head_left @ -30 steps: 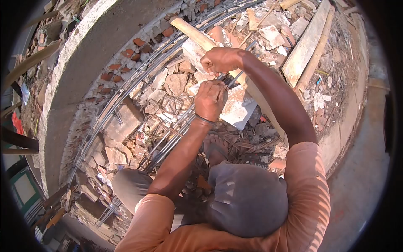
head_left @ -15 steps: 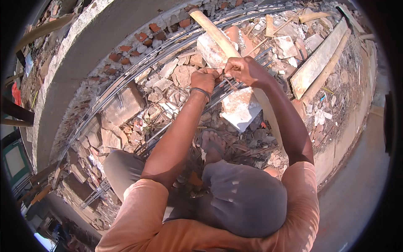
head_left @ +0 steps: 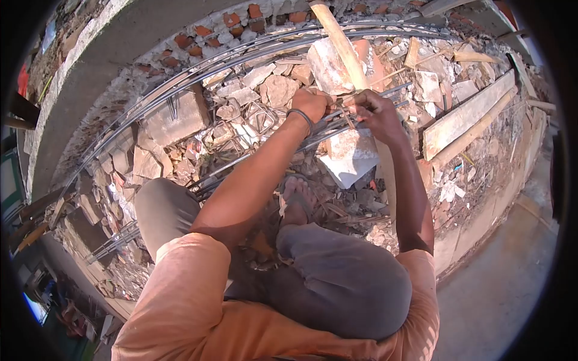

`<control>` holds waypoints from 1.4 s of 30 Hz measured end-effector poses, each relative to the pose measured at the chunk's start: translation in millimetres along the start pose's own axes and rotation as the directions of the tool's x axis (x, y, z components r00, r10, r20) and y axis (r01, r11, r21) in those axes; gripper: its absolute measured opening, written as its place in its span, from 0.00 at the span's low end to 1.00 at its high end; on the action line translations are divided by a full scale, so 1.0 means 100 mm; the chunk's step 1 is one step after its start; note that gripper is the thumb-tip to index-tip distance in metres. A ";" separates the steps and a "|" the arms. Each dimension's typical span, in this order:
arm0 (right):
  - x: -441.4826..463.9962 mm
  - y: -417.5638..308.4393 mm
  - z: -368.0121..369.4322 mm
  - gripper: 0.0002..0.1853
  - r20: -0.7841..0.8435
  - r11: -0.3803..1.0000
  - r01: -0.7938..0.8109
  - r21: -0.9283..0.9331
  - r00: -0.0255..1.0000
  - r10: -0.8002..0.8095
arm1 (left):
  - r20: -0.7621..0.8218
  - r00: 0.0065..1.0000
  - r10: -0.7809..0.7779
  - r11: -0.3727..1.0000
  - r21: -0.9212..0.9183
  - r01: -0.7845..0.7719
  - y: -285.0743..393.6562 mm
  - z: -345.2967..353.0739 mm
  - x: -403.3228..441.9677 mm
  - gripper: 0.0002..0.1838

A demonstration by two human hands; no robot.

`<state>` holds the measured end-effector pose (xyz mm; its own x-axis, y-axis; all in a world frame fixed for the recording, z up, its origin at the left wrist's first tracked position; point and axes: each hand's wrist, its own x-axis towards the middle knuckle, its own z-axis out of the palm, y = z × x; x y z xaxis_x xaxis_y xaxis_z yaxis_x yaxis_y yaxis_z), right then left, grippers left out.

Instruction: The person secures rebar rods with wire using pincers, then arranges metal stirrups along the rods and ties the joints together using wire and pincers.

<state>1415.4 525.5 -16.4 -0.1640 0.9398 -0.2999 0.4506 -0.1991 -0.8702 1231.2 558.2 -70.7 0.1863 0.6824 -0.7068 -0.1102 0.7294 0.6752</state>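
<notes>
My left hand (head_left: 313, 103), with a dark band at its wrist, is closed in a pinch over a bundle of thin steel bars (head_left: 313, 142). Just to its right, my right hand (head_left: 378, 113) has its fingers bent and pressed together at the same bars. What either hand pinches is too small to make out. Between the two, a short rusty metal piece (head_left: 348, 118) crosses the bars at an angle. Bent steel stirrups (head_left: 263, 119) lie on the rubble left of my left hand.
A wooden pole (head_left: 339, 42) leans beyond my hands, beside a whitish block (head_left: 329, 67). Long bars (head_left: 198, 78) curve along the broken brick wall (head_left: 232, 20). Planks (head_left: 469, 117) lie at right. Broken concrete surrounds my sandalled foot (head_left: 298, 201).
The view has shifted, so both hands appear slightly further right. My right hand has turned, its fingers now lower and closer over the bars. My left hand keeps its pinch.
</notes>
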 end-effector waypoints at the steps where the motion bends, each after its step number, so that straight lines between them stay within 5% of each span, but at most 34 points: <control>1: -0.01 0.01 0.00 0.06 -0.003 1.000 0.003 0.004 1.000 -0.003 | 0.030 0.999 0.015 0.997 -0.077 -0.013 -0.02 -0.02 -0.06 0.08; 3: -0.01 0.04 -0.01 0.06 -0.003 1.000 0.008 -0.018 1.000 -0.008 | 0.083 0.995 0.060 0.972 -0.231 -0.039 -0.02 -0.04 -0.14 0.07; 6: -0.03 -0.01 0.02 0.06 -0.029 1.000 -0.003 -0.015 1.000 0.003 | 0.101 0.984 0.149 0.978 -0.165 -0.131 -0.08 -0.05 -0.13 0.05; 15: -0.04 0.01 0.02 0.06 -0.041 0.999 -0.018 0.048 0.999 0.020 | -0.069 0.934 0.351 0.869 0.395 -0.298 0.00 0.08 -0.27 0.08; 18: -0.02 0.06 0.02 0.06 -0.046 0.999 -0.026 0.025 0.999 0.028 | -0.061 0.944 0.325 0.891 0.354 -0.284 0.01 0.09 -0.22 0.07; 21: 0.00 0.07 0.04 0.06 -0.041 1.000 0.002 0.015 0.999 -0.002 | -0.016 0.984 0.176 0.984 0.024 -0.176 -0.01 0.07 -0.17 0.04; 25: -0.03 -0.19 0.02 0.05 0.022 0.994 -0.036 -0.107 0.999 0.038 | 0.106 0.985 -0.134 0.956 -0.246 0.157 0.09 -0.02 -0.16 0.04; 28: -0.03 -0.25 0.08 0.07 0.031 0.970 -0.099 -0.221 0.994 0.109 | 0.186 0.973 -0.138 0.941 -0.281 0.187 0.07 -0.07 -0.12 0.06; 34: -0.01 -0.27 0.25 0.07 -0.099 0.917 0.009 -0.398 0.994 -0.052 | 0.223 0.948 -0.227 0.942 -0.196 0.272 0.17 -0.11 -0.07 0.09; 36: 0.01 -0.27 0.26 0.06 -0.089 0.915 0.025 -0.403 0.994 -0.066 | 0.204 0.959 -0.196 0.975 0.148 0.167 0.23 -0.20 0.03 0.08; 38: 0.02 -0.22 0.25 0.06 -0.112 0.889 0.008 -0.458 0.991 -0.066 | 0.412 0.911 -0.008 0.907 0.387 -0.167 0.26 -0.35 0.21 0.09; 40: 0.03 -0.16 0.24 0.06 -0.131 0.915 0.038 -0.402 0.986 -0.099 | 0.508 0.851 0.133 0.687 0.572 -0.448 0.43 -0.35 0.22 0.07; 42: 0.01 -0.16 0.25 0.06 -0.138 0.932 0.008 -0.364 0.989 -0.063 | 0.562 0.824 0.075 0.400 0.740 -0.541 0.64 -0.25 0.17 0.05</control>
<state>1386.2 523.0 -12.7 -0.0696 0.9797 -0.1883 0.7374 -0.0766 -0.6711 1202.8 617.4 -45.2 0.6936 0.5899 -0.4135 0.5775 -0.1122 0.8086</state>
